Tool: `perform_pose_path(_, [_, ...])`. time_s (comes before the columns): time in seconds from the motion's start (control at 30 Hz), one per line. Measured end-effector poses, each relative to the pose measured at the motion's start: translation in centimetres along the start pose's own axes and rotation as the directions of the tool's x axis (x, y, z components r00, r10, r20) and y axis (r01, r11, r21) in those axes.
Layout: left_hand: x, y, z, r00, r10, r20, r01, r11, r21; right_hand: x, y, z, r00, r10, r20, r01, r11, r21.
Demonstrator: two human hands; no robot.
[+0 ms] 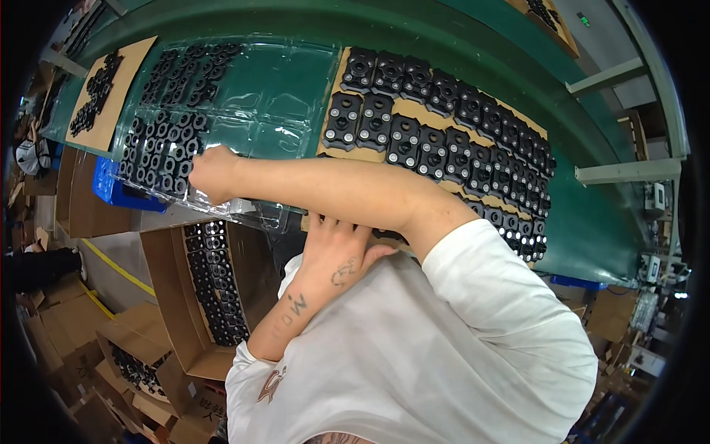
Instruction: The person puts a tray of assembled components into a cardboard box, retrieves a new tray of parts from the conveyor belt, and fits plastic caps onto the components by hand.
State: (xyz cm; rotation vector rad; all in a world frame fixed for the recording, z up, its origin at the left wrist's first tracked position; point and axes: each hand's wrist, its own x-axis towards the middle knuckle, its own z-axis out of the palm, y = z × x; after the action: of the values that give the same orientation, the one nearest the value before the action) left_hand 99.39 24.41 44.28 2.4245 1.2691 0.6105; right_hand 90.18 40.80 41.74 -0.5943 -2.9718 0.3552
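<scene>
My right arm reaches across to the left, over my left hand. My right hand (213,175) is closed at the right side of a clear plastic tray (277,111) holding black ring-shaped parts (177,155). Whatever its curled fingers grip is hidden. Below my right forearm, my left hand (336,248) lies palm down with fingers stretched apart and thumb out to the right. Its fingertips are partly covered by the forearm, at the near edge of a cardboard sheet (355,154). Rows of black plates with silver round inserts (405,140) lie on that sheet.
The green table (584,222) runs across the view. At far left, another cardboard sheet (122,92) bears black parts. A blue bin (111,185) and an open carton (166,296) of black parts stand below the table's edge. Metal frame bars (629,172) rise at right.
</scene>
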Motion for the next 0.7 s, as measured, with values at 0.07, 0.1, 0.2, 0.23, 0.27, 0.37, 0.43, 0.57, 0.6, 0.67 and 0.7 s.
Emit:
perform_pose_path(0.07, [0.6,0.0,0.4,1.0,-0.002,-0.028,0.002,1.0,-0.003,-0.2,0.7,0.4,0.998,-0.008,-0.057,0.012,0.998,0.068])
perform_pose_path(0.1, [0.7,-0.5,0.3,0.998,-0.01,-0.054,0.01,1.0,0.004,0.0,0.6,-0.1,0.998,-0.019,-0.054,0.023,0.997,0.07])
perform_pose_path(0.2, [1.1,-2.8,-0.2,0.989,0.002,-0.147,0.012,0.996,0.092,0.4,1.7,-2.4,0.976,0.022,-0.215,0.004,0.992,0.122])
perform_pose_path(0.23, [1.0,-4.1,-0.5,0.982,0.028,-0.186,0.004,0.985,0.171,-0.6,1.6,-5.3,0.984,0.091,-0.154,-0.063,0.982,0.178])
perform_pose_path(0.27, [1.4,-4.7,-0.4,0.98,-0.001,-0.197,0.037,0.982,0.183,-1.4,2.5,-5.9,0.988,0.091,-0.126,-0.072,0.987,0.147])
perform_pose_path(0.37, [3.1,-5.1,1.0,0.99,-0.015,-0.138,0.046,0.974,0.221,-3.2,5.2,-5.6,0.993,0.097,-0.069,-0.085,0.984,0.158])
perform_pose_path(0.43, [3.7,-5.7,2.0,0.991,-0.018,-0.135,0.024,0.999,0.041,-3.4,4.4,-5.0,0.997,0.074,-0.011,-0.071,0.982,0.175])
perform_pose_path(0.57, [3.1,-6.8,2.5,0.987,0.029,-0.156,-0.044,0.994,-0.096,-2.5,2.9,-0.7,0.992,0.073,-0.105,-0.06,0.991,0.122])
perform_pose_path(0.6, [2.4,-7.1,2.5,0.981,0.033,-0.192,-0.043,0.998,-0.048,-1.7,2.1,-0.3,0.992,0.08,-0.101,-0.068,0.991,0.116])
perform_pose_path(0.67, [2.2,-6.8,3.0,0.961,0.044,-0.273,-0.034,0.999,0.041,-0.8,1.0,0.0,0.993,0.117,-0.034,-0.117,0.993,-0.007])
perform_pose_path(0.7, [2.2,-6.9,3.1,0.96,0.05,-0.275,-0.041,0.999,0.035,-0.5,1.1,0.2,0.992,0.124,-0.031,-0.125,0.992,-0.013])
